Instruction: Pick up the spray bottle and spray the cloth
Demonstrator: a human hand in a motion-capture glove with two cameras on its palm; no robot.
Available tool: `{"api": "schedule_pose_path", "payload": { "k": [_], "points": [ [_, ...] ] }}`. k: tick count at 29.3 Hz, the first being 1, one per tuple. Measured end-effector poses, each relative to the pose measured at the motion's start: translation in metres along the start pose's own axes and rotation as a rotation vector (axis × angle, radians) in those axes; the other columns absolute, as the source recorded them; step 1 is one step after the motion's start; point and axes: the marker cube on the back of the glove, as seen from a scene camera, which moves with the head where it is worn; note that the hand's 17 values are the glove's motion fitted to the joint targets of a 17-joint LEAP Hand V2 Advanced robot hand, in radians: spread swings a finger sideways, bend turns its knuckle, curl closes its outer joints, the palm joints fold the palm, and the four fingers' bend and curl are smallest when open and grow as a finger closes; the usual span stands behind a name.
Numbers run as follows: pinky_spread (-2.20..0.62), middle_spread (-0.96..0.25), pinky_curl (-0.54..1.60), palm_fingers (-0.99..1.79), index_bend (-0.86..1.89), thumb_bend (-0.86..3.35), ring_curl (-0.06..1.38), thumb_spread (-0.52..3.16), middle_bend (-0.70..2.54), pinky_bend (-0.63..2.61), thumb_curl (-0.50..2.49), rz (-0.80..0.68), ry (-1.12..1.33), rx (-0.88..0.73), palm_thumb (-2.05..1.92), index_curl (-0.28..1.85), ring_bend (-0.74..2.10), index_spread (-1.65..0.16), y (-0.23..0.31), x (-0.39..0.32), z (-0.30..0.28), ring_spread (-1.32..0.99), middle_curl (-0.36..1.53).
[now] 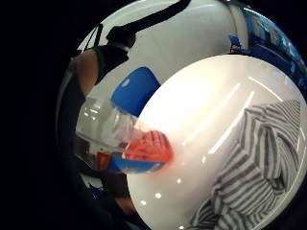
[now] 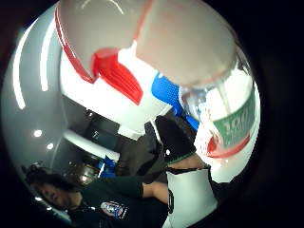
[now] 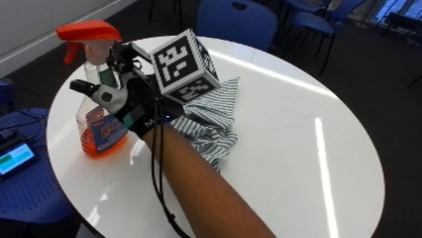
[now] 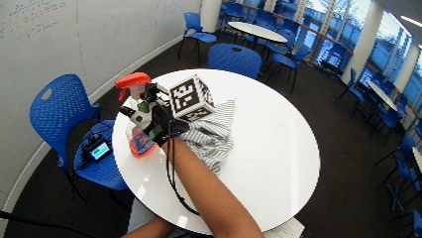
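1. Round white table (image 3: 277, 124) carried everything; blue chair (image 3: 234, 20) stood at its 12 o'clock edge
2. Striped cloth (image 3: 211, 116) lay crumpled on the tabletop near centre, at about 3 o'clock from the bottle
3. Spray bottle (image 3: 99, 119), orange liquid, red trigger head, stood upright on the table toward the 9 o'clock edge
4. Gloved right hand (image 3: 135, 106) sat against the bottle's neck; whether the fingers curled round it, cannot tell
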Motion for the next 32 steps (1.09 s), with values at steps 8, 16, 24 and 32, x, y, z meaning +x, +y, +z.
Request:
{"api": "schedule_pose_path", "payload": {
  "k": [8, 16, 24, 32],
  "points": [
    [0.2, -0.1, 0.35, 0.44, 0.06, -0.06, 0.37, 1.08, 0.22, 0.33, 0.39, 0.042, 0.166, -0.147, 0.46, 0.32, 0.46, -0.34, 0.03, 0.019, -0.02, -0.11, 0.38],
    [0.24, -0.06, 0.34, 0.4, 0.14, -0.05, 0.34, 1.04, 0.18, 0.35, 0.35, -0.057, 0.221, -0.256, 0.37, 0.29, 0.42, -0.37, 0.074, 0.014, -0.029, -0.07, 0.36],
    [0.25, -0.06, 0.34, 0.37, 0.17, -0.03, 0.33, 1.05, 0.18, 0.31, 0.33, -0.234, 0.276, -0.426, 0.36, 0.3, 0.37, -0.4, 0.141, -0.006, -0.038, -0.06, 0.35],
    [0.26, -0.07, 0.32, 0.44, 0.19, -0.01, 0.31, 1.1, 0.18, 0.25, 0.32, -0.328, 0.312, -0.441, 0.39, 0.32, 0.34, -0.42, 0.189, -0.031, -0.041, -0.07, 0.33]
  ]
}}
